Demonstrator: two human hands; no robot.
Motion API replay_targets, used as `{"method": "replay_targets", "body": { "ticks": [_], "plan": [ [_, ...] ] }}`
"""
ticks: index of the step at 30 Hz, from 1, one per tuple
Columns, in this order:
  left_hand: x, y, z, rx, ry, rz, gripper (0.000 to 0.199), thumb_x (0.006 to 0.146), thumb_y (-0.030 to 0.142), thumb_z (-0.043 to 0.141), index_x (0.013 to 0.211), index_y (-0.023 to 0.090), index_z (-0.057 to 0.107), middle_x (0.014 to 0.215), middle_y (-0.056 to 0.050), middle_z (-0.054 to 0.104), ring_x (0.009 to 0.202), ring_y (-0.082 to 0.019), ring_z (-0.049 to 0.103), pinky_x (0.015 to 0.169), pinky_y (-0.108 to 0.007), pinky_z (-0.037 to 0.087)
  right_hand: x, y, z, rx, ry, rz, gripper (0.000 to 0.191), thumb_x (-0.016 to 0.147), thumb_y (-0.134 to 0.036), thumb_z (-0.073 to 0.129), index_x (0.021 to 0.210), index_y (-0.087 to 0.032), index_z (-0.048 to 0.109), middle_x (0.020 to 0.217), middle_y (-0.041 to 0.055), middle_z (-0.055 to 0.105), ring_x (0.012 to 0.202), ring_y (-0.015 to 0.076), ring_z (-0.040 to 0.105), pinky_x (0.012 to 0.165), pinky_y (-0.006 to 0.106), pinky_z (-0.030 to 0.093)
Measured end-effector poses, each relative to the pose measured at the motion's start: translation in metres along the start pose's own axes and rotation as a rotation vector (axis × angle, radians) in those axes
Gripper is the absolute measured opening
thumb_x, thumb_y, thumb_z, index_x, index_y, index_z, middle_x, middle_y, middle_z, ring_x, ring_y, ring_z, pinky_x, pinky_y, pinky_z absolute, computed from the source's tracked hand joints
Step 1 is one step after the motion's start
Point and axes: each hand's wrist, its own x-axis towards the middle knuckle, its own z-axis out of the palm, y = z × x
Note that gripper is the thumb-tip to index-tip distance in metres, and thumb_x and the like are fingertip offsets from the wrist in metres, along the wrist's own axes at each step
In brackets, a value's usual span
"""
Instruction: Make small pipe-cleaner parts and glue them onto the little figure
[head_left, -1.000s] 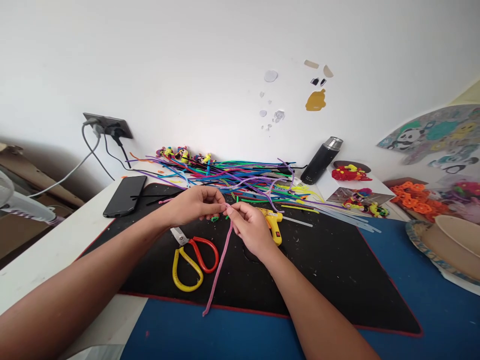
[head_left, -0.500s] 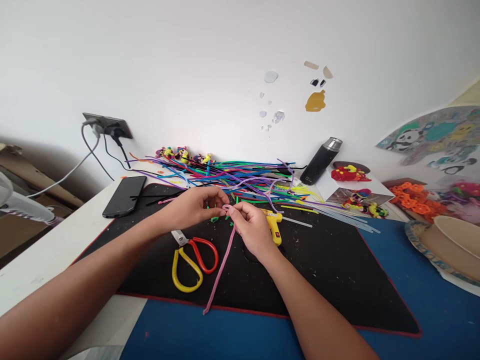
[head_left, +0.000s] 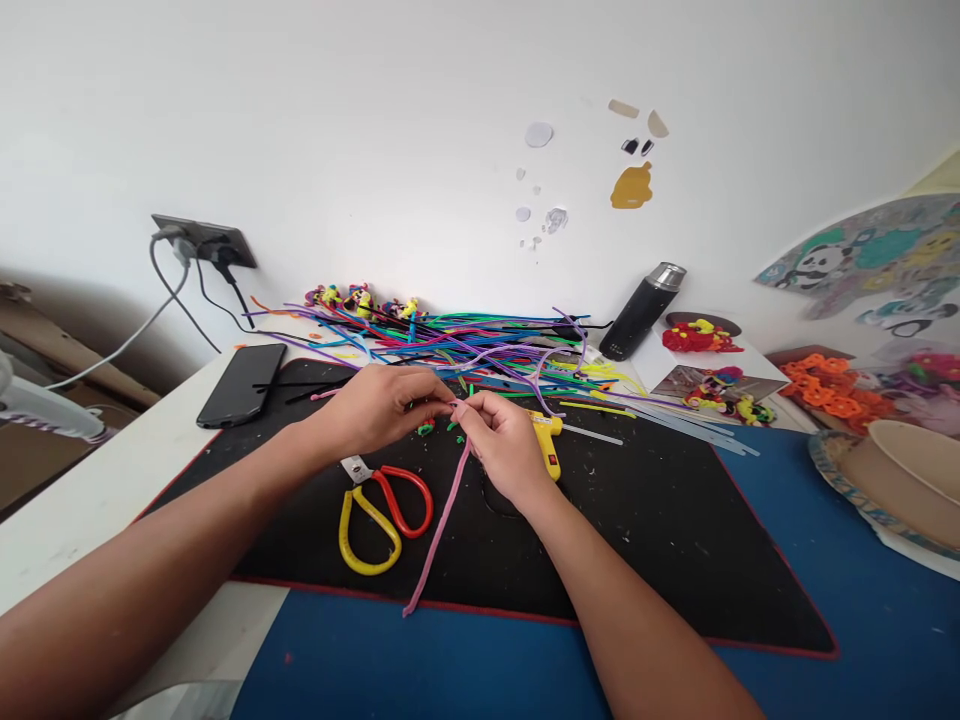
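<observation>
Both hands meet over the black mat [head_left: 637, 560], pinching the upper end of a pink pipe cleaner [head_left: 440, 530]. Its long tail hangs down toward the mat's front edge. My left hand [head_left: 390, 405] has thumb and fingertips closed on the tip, and my right hand [head_left: 506, 445] grips it just beside. Fingers hide most of the gripped end. Below my left hand lie scissors [head_left: 371, 535] with one yellow and one red handle. Behind my right hand a yellow glue gun [head_left: 550, 440] is partly covered. Small green pieces [head_left: 459, 430] lie behind the fingertips.
Many colored pipe cleaners [head_left: 480, 345] lie heaped along the wall. A phone [head_left: 241, 385] rests at left. A black flask [head_left: 643, 312] leans beside a white box [head_left: 679, 370] with small figures. Clear glue sticks [head_left: 697, 430] lie at right, near a round basket [head_left: 885, 490].
The small pink loop that showed between my fingertips is now mostly hidden by them. The whole view has shifted slightly; both hands stay together on the pipe cleaner.
</observation>
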Motion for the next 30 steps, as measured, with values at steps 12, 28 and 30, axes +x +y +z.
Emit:
{"method": "replay_targets", "body": {
  "ticks": [12, 28, 30],
  "plan": [
    [-0.003, -0.008, 0.002, 0.128, 0.056, 0.212, 0.023, 0.104, 0.027, 0.059, 0.101, 0.020, 0.080, 0.082, -0.003, 0.080, 0.069, -0.015, 0.071, 0.066, -0.022, 0.048, 0.002, 0.003, 0.000, 0.014, -0.021, 0.001, 0.023, 0.091, -0.041, 0.067, 0.080, -0.021, 0.067, 0.055, -0.0074, 0.042, 0.047, 0.0105, 0.035, 0.046, 0.026, 0.024],
    [0.004, -0.005, -0.009, -0.527, -0.178, -0.297, 0.035, 0.091, 0.051, 0.073, 0.095, 0.016, 0.078, 0.071, -0.001, 0.070, 0.063, -0.015, 0.064, 0.054, -0.021, 0.050, 0.001, -0.001, 0.000, 0.051, -0.074, 0.005, 0.034, 0.093, -0.053, 0.070, 0.085, -0.020, 0.070, 0.052, -0.0079, 0.042, 0.045, 0.0098, 0.035, 0.045, 0.025, 0.026],
    [0.005, -0.006, -0.011, -0.582, -0.232, -0.326, 0.040, 0.090, 0.055, 0.074, 0.093, 0.016, 0.077, 0.071, -0.002, 0.070, 0.065, -0.016, 0.066, 0.055, -0.022, 0.051, 0.001, -0.001, 0.000, 0.048, -0.078, 0.009, 0.034, 0.093, -0.053, 0.070, 0.085, -0.020, 0.070, 0.052, -0.0077, 0.042, 0.045, 0.0099, 0.035, 0.045, 0.025, 0.026]
  ]
}}
